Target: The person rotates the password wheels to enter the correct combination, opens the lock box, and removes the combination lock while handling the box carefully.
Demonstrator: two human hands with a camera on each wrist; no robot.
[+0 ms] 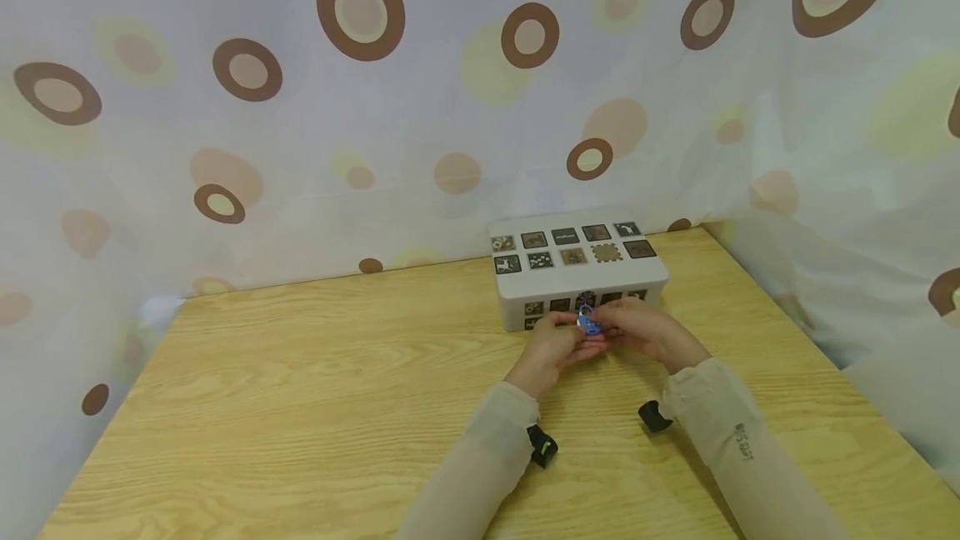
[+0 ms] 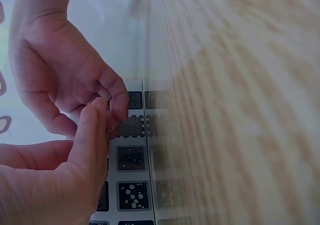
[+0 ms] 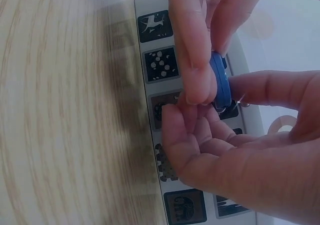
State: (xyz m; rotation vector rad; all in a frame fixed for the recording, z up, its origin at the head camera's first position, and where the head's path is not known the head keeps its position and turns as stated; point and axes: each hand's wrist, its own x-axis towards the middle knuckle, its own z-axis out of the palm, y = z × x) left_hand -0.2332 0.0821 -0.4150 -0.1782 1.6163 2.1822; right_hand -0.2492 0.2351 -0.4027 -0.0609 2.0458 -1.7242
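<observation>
A small blue padlock (image 1: 590, 325) with a silvery shackle is held between both hands, close before the front of a white box (image 1: 585, 277). My left hand (image 1: 551, 350) pinches its body between thumb and fingers, from the top in the right wrist view. From the other side my right hand (image 1: 651, 332) grips it, the thumb (image 3: 267, 87) against the blue lock (image 3: 221, 82) and the fingers curled under. In the left wrist view both hands hide the lock. Whether the shackle passes through anything on the box cannot be told.
Dark square pictures cover the box's lid and front. It stands at the back right of a wood-grain table (image 1: 300, 407), near a white curtain (image 1: 420, 107) patterned with brown circles. Black straps (image 1: 542, 446) hang at both wrists.
</observation>
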